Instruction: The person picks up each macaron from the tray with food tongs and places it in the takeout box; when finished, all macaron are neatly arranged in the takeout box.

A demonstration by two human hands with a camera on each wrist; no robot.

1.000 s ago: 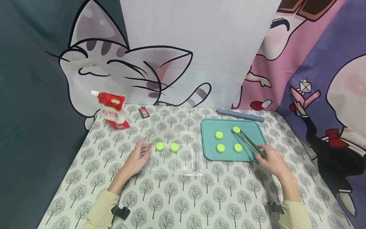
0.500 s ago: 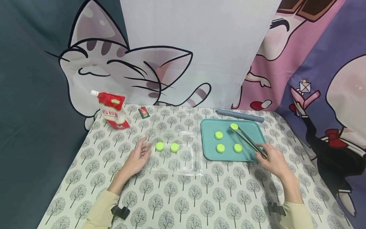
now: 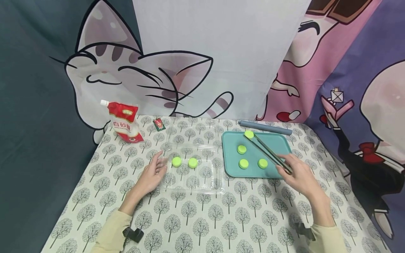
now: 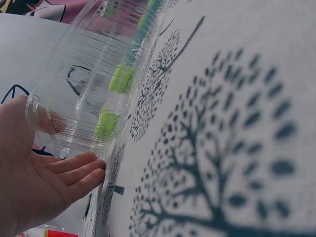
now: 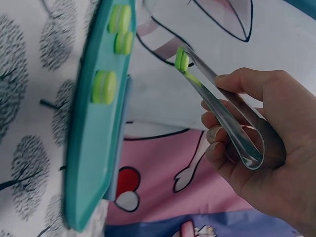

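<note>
My right hand [image 3: 299, 174] grips metal tongs [image 5: 222, 111], thumb on one arm and fingers curled round the other. Between the tong tips is a green macaron [image 5: 181, 59], raised above the teal tray [image 3: 275, 140]. Three more macarons lie on the tray, one of them a macaron [image 3: 262, 163] near its front. My left hand [image 3: 153, 174] is at the left side of a clear plastic box [image 3: 205, 179], fingers loosely extended, thumb by the rim in the left wrist view. Inside the box sit two macarons, a left one [image 3: 176, 161] and a right one [image 3: 192, 162].
The box's clear lid [image 3: 193, 133] lies folded back behind it. A red-and-white pouch [image 3: 125, 123] with a white cap stands at the back left, beside a small green-and-red packet [image 3: 159, 124]. Behind the tray lies a grey-blue roll [image 3: 265, 127].
The tongs have lifted the macaron from the tray and carried it up and to the left. The left hand and the box have stayed in place.
</note>
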